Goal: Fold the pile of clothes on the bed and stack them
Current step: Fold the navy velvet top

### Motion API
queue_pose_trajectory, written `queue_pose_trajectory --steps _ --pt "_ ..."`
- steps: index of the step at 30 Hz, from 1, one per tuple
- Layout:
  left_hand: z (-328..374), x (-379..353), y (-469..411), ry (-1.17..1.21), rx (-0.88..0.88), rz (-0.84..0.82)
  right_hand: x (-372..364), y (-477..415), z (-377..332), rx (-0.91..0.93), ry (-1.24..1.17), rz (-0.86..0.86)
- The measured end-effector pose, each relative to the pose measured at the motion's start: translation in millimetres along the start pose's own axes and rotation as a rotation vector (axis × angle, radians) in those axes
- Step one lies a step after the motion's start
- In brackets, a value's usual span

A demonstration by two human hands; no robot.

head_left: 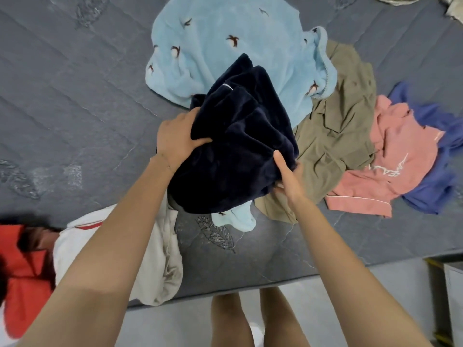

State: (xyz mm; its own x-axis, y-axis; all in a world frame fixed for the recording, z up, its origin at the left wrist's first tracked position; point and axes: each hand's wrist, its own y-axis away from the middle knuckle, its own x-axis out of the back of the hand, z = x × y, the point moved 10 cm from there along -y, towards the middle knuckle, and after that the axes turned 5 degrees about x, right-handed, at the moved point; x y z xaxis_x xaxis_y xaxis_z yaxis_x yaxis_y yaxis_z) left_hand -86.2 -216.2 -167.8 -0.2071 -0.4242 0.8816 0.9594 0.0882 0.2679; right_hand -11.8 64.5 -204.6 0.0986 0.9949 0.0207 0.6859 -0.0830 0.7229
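Left hand (175,139) and right hand (288,176) clutch the navy garment (238,146); the bed (75,96) holds other clothes (333,136).

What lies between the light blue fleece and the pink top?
A crumpled olive garment lies between the light blue fleece and the pink top, shown in the head view.

A grey quilted bed (62,96) fills most of the view, its cover stitched with pale leaf shapes. Below its near edge lies a light grey floor (175,326). At the lower right stands what may be a white bin (454,291), cut off by the frame. The light is soft and even.
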Motion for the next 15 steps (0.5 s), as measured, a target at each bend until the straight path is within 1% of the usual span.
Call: queue_pose_trajectory --steps 2,3,4,6,8,9,10,11,13,15 --pt "-17 11 18 0.004 0.090 0.164 12 1 -20 0.129 0.079 0.076" --pt "-24 17 32 0.073 0.156 0.242 15 3 -34 0.223 0.151 0.103" --pt "-32 20 47 0.181 0.229 0.304 16 3 -49 0.324 0.260 0.110" --pt "-52 14 76 0.503 0.390 0.359 0 0 -73 0.490 0.526 0.037" --pt "-63 -6 98 0.877 0.528 0.327 -27 -6 -84 0.572 0.768 -0.063" --pt "-64 -18 106 1.005 0.559 0.287 -38 -11 -86 0.594 0.857 -0.092" --pt "-63 -29 112 1.056 0.568 0.225 -47 -17 -85 0.599 0.904 -0.116" --pt "-61 -39 116 1.063 0.561 0.158 -52 -23 -82 0.575 0.893 -0.140" --pt "-67 -62 121 1.048 0.572 0.050 -51 -41 -68 0.459 0.744 -0.175" --pt "-81 -82 123 1.083 0.650 0.009 -48 -54 -54 0.359 0.617 -0.208"
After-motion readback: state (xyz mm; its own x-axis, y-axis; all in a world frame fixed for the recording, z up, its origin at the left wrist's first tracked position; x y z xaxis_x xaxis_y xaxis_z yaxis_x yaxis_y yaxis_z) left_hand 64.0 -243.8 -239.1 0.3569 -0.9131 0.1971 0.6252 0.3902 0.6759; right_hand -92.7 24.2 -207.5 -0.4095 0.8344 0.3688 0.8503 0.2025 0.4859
